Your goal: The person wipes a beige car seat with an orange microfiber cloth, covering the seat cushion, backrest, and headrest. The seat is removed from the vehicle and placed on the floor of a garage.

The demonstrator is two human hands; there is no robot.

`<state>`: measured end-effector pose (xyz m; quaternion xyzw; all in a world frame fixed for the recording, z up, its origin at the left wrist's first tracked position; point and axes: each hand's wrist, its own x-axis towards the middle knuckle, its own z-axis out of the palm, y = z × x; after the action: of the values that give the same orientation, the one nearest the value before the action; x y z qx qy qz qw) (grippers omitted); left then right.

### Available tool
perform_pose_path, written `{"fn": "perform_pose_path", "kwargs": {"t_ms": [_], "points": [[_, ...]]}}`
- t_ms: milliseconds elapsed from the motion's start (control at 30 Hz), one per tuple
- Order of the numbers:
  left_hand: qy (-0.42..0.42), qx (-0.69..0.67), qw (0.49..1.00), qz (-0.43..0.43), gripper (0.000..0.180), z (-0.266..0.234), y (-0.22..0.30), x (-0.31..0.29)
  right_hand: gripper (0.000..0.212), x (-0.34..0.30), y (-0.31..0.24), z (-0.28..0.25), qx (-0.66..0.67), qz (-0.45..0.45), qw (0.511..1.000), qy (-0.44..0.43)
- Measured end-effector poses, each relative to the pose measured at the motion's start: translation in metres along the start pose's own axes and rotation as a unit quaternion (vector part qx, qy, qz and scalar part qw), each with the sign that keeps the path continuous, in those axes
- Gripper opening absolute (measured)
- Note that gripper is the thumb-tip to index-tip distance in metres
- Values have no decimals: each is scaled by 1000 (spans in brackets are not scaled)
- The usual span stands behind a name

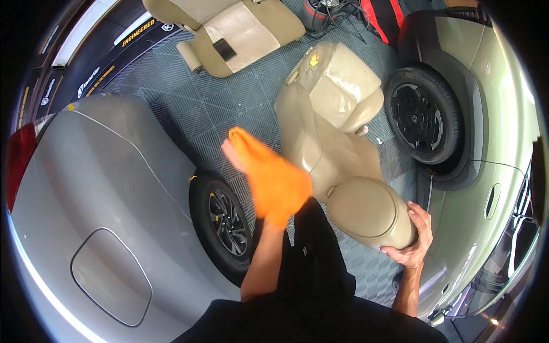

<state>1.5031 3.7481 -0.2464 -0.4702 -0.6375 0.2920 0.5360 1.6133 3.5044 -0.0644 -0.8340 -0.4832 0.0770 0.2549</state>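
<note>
A bright orange cloth is wrapped over my left hand, with a few fingertips showing past its edge. The cloth, slightly blurred, is in the air just left of a beige leather car seat. My right hand grips the right side of that seat's headrest, fingers on the outer side and thumb at the near lower edge. The seat stands on the floor out of any car, its headrest toward me and its cushion farther away.
A silver-grey car is close on my left, a pale green car on my right. Farther off, a beige bench seat lies with a phone on it. Black cables trail near a red-and-black bag on the grey tiled floor.
</note>
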Motion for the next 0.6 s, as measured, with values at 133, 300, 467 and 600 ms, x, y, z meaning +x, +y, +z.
{"fn": "perform_pose_path", "kwargs": {"t_ms": [133,300,467,600], "points": [[-149,-614,689,353,96,-6,-2,-2,91,-8,-3,-4,0,45,999,5],[-395,-618,508,452,107,-42,23,36,83,1,-4,-2,24,60,998,7],[-430,-455,536,566,115,-61,129,47,78,7,-9,-8,46,62,997,-1],[-390,-404,582,589,121,-80,238,20,73,11,-2,-1,57,85,995,12]]}}
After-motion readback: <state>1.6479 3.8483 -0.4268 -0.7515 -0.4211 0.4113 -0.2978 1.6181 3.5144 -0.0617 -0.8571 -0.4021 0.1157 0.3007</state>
